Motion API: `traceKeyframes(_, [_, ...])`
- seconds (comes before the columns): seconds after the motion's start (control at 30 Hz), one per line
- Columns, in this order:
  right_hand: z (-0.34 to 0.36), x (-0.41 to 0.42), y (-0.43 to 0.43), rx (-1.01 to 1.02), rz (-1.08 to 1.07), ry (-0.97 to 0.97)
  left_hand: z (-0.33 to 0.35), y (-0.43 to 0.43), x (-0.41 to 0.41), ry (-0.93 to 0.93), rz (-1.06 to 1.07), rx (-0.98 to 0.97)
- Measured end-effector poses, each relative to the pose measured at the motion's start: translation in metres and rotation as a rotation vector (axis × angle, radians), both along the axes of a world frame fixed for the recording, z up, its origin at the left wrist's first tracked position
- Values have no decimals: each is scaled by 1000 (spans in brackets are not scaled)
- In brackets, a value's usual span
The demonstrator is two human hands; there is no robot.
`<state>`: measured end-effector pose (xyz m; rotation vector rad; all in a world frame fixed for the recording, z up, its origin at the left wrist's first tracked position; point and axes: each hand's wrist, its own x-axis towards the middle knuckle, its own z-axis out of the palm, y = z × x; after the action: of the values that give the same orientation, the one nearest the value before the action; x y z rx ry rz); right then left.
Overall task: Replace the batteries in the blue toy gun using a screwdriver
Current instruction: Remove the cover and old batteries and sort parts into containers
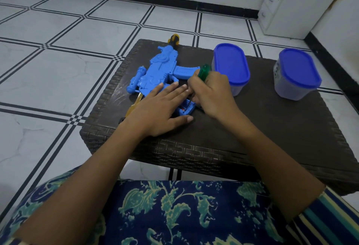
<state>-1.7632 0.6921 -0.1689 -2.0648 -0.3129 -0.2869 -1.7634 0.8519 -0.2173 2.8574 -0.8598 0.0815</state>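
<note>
The blue toy gun (158, 71) lies flat on the dark woven table (272, 128), its black and yellow muzzle pointing away from me. My left hand (162, 107) presses flat on the gun's grip, fingers spread. My right hand (210, 95) is closed around a green-handled screwdriver (202, 72), held nearly upright. Its thin shaft points down into the grip's end (186, 109), where something red shows inside the blue plastic. A yellow part (134, 105) sticks out from under my left hand.
Two translucent containers with blue lids stand on the table, one (231, 68) just behind my right hand and one (297, 74) at the far right. The table sits on a white tiled floor (58, 70). My patterned lap is below its near edge.
</note>
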Motion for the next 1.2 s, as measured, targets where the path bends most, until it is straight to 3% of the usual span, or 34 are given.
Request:
traceKeyframes(0.27, [1, 11, -14, 149, -7, 331, 1, -2, 0, 33, 18, -12])
traceKeyframes(0.67, [0, 4, -23, 486, 32, 488, 0, 0, 2, 29, 22, -45])
traceKeyframes(1.2, [4, -1, -10, 186, -58, 245, 0, 1, 0, 9, 11, -42])
